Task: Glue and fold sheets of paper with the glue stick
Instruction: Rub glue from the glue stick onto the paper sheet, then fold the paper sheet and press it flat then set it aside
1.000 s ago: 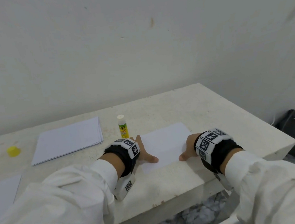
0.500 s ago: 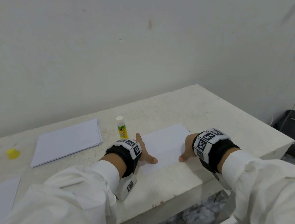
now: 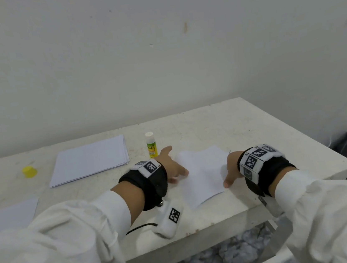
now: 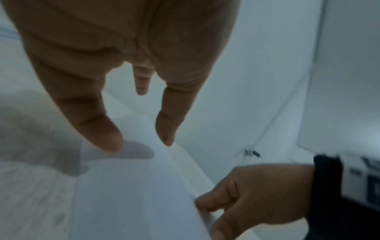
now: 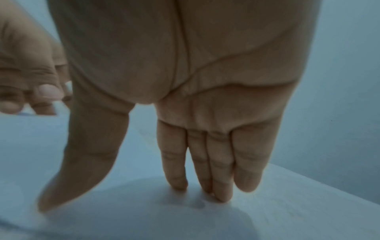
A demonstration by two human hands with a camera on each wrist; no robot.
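While both hands lie on the folded sheet (image 3: 204,172), neither grip holds anything: the left hand (image 3: 172,168) has its fingers spread and straight, thumb tip and a fingertip touching the paper's left part, and the right hand (image 3: 230,169) presses with its straight fingers (image 5: 207,162) held close together at the sheet's right edge, thumb out to the side. From the wrist views the paper looks to be a doubled layer with its edge slightly lifted near the right hand, so the step in hand is probably flattening the glued fold. To do it well, the fingers should stay flat and sweep from the crease outward toward the free edges, one hand anchoring so the layers do not slide before the glue takes; pressing unevenly could leave a ripple or skew the corners. The sheet lies near the front edge of the pale surface (image 3: 256,134). Just beyond the left hand the glue stick (image 3: 151,145) stands upright and uncapped; its yellow cap (image 3: 29,172) sits well apart at far left. Between them lies a stack of paper (image 3: 90,159), and another sheet (image 3: 10,214) shows at the left edge.
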